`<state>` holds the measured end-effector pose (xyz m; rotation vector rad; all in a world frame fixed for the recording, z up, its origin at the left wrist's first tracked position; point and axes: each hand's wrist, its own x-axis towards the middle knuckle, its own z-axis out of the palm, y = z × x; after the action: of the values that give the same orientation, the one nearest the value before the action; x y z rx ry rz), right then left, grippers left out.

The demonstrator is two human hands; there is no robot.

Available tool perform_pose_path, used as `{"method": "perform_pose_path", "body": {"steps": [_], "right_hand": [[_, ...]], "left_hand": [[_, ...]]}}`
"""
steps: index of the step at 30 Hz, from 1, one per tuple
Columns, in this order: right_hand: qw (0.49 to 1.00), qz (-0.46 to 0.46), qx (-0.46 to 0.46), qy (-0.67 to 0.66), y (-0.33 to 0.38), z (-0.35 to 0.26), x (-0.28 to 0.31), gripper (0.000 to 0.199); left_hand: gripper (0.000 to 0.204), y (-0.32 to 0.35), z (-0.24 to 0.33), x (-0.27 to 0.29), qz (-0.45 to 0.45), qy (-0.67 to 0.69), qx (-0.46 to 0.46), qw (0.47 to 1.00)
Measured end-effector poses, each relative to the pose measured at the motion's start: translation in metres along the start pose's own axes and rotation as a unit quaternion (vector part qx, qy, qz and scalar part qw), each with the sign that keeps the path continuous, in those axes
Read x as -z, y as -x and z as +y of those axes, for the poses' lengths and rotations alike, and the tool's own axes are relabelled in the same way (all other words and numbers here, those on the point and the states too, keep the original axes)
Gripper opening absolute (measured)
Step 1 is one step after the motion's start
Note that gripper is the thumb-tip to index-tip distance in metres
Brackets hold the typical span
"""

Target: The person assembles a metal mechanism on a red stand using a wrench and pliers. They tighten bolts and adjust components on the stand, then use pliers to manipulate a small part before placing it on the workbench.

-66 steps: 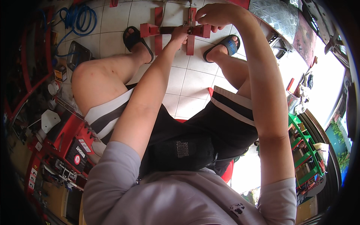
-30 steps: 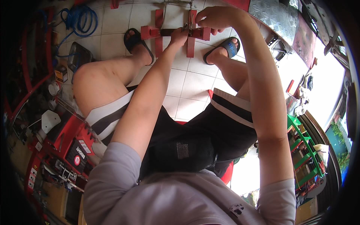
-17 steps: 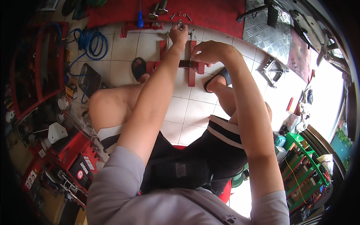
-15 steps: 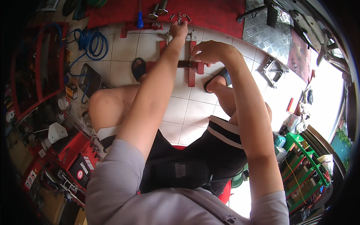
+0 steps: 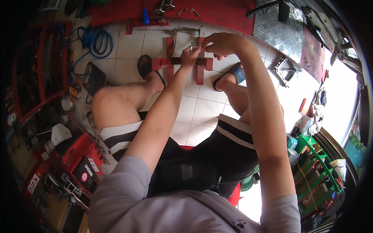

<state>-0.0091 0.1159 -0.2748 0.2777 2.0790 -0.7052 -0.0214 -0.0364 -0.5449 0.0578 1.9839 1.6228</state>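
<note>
A: Left hand grip?
B: Pinching a small silver bolt, right over the red metal frame on the floor tiles.
A: Right hand?
B: Clenched on the frame's edge just beside it; what's inside, can't tell.
A: Tip?
B: Probably keep the bolt upright, brace the frame. Spare bolts lie beyond.

White tiled floor: red metal frame, blue hose, red mat.
</note>
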Motion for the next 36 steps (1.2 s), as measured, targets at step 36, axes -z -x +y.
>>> {"method": "perform_pose_path", "body": {"steps": [36], "right_hand": [[1.000,0.004,-0.031,-0.002,-0.007,0.006,-0.004,0.037]], "left_hand": [[0.031,0.050,-0.011,-0.010,-0.003,-0.124,-0.014,0.992]]}}
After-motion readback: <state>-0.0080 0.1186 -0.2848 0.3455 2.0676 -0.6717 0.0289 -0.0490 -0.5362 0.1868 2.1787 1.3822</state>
